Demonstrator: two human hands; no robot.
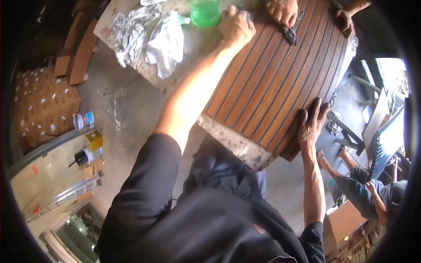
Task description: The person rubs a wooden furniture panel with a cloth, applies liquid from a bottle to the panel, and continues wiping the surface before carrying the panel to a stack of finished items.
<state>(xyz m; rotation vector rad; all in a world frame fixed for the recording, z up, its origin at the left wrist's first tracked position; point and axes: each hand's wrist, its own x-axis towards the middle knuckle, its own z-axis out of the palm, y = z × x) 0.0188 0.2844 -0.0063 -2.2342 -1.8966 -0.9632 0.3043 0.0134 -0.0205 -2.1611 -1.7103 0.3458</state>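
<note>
On counter, left of L grip (curled, can't tell on what), sat green container & rags, w/ R grip spread on slatted panel.

Well to the left of the left hand, tall brown boards stand at an angle, and nearer the body from them spreads a brown sheet dotted with small white pieces. Further back on that side, low and left of the same hand, come a white bucket with a blue patch, a yellow tin, a dark pot and a silvery rail. To the right of the right hand, and further back, a bare-legged person in dark clothes is beside a ridged dark panel; behind that hand, also rightward, is a cardboard box. Grey floor shows left of the left hand.
</note>
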